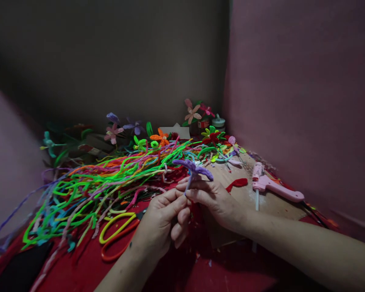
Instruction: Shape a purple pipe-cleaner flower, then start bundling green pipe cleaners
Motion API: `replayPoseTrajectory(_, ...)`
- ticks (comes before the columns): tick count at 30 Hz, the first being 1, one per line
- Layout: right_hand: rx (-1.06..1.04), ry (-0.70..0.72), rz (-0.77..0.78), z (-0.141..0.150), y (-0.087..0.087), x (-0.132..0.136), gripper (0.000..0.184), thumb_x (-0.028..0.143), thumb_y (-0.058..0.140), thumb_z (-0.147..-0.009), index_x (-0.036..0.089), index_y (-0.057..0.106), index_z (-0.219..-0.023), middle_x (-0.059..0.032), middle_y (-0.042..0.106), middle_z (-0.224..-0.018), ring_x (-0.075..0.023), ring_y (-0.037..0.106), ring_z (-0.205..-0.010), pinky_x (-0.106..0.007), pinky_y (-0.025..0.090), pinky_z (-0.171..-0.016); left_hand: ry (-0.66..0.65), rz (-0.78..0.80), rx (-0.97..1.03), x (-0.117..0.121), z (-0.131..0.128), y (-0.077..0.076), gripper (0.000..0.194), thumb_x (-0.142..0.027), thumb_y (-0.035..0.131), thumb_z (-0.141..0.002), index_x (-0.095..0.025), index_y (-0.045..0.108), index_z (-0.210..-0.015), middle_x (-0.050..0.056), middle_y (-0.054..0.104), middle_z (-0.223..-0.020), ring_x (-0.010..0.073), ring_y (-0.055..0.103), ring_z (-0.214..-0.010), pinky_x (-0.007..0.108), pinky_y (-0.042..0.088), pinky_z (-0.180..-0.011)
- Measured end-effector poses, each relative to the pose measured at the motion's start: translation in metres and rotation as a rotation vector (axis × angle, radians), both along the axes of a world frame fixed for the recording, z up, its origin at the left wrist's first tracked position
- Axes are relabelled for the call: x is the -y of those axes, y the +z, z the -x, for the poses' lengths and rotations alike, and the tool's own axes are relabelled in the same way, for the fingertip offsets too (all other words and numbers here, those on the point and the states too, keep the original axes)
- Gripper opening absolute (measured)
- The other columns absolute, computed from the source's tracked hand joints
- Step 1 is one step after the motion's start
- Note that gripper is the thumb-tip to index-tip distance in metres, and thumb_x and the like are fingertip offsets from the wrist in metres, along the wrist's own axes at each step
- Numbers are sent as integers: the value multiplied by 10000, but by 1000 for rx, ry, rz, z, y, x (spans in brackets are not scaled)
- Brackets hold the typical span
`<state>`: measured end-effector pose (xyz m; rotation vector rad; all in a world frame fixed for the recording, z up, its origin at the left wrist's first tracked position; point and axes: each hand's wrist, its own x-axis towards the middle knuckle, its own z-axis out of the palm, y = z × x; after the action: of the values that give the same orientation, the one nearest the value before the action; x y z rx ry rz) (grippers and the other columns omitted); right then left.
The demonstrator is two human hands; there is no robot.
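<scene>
A cramped home-like craft corner, with pipe cleaners (109,174), scissors (117,229) and glue gun (272,187).

The scissors (119,229) lie left on the tabletop (182,271), before the heap of pipe cleaners (109,174). To their right, the glue gun (270,187) rests on the board (278,209); flowers (160,138) stand behind the heap.

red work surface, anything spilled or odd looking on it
Tiny pale scraps lie strewn on the near part of the red work surface, like spilled trimmings. Multicoloured fuzzy craft stems splay in a loose, untidy tangle at the left. Nothing looks clearly damaged.
</scene>
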<state>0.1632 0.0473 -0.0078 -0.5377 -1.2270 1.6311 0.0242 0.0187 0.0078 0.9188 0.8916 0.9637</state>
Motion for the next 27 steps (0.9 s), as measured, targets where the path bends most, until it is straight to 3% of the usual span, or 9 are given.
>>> replayPoseTrajectory(2, -10, -3, 10, 1, -2, 1, 189, 296, 658, -774, 188, 716, -919, -17, 671, -826, -143, 610, -788, -313, 462, -830, -7, -68, -115, 1, 0, -2, 207, -345, 546, -820, -173, 519, -707, -77, 453, -464, 25, 271, -266, 159, 290, -272)
replayPoseTrajectory(4, -37, -8, 13, 1, -6, 2, 200, 292, 640, -795, 201, 701, -962, -15, 670, -836, -143, 613, -779, -306, 466, -803, 63, -276, -361, 2, 0, -6, 211, -320, 488, -859, -171, 532, -716, -58, 475, -483, 44, 364, -308, 164, 313, -322)
replayPoseTrajectory(9, -11, -63, -29, 3, -13, 3, 186, 256, 630, -812, 232, 697, -984, -2, 671, -903, -133, 596, -850, -263, 442, -820, 284, -1163, -1046, 2, 4, -22, 135, -144, 472, -856, -145, 581, -936, 50, 642, -728, 133, 603, -587, 227, 434, -543)
replayPoseTrajectory(12, 38, -105, -65, 3, -14, 3, 174, 249, 640, -806, 246, 705, -967, 7, 672, -919, -130, 589, -876, -254, 432, -843, 297, -1313, -1191, -1, 8, -29, 133, -84, 450, -852, -131, 570, -883, 47, 625, -670, 138, 597, -555, 230, 417, -535)
replayPoseTrajectory(17, 36, -94, -74, 4, -13, 3, 199, 257, 643, -804, 269, 694, -996, 8, 670, -931, -140, 588, -902, -278, 435, -869, 295, -1189, -1077, -1, 8, -25, 135, -90, 450, -855, -135, 576, -870, 26, 604, -647, 112, 581, -547, 200, 400, -531)
replayPoseTrajectory(20, 32, -57, -60, 6, -11, 4, 172, 293, 629, -812, 239, 708, -954, -12, 670, -894, -152, 597, -847, -285, 466, -798, 260, -877, -896, 1, 4, -20, 133, -167, 463, -868, -165, 595, -856, -21, 553, -584, 88, 532, -495, 180, 379, -485)
replayPoseTrajectory(24, 54, -70, -58, 5, -10, 5, 204, 325, 627, -811, 226, 692, -977, -13, 653, -904, -135, 592, -767, -266, 482, -725, 193, -408, -511, 2, 0, -12, 172, -293, 487, -862, -179, 576, -769, -57, 492, -506, 61, 449, -382, 165, 359, -395)
replayPoseTrajectory(27, 74, -85, -86, 3, -11, 7, 223, 344, 602, -829, 217, 674, -998, -4, 636, -831, -119, 586, -704, -253, 483, -696, 129, -217, -258, 2, -1, -6, 182, -310, 535, -835, -162, 557, -730, -61, 502, -476, 42, 418, -322, 145, 329, -340)
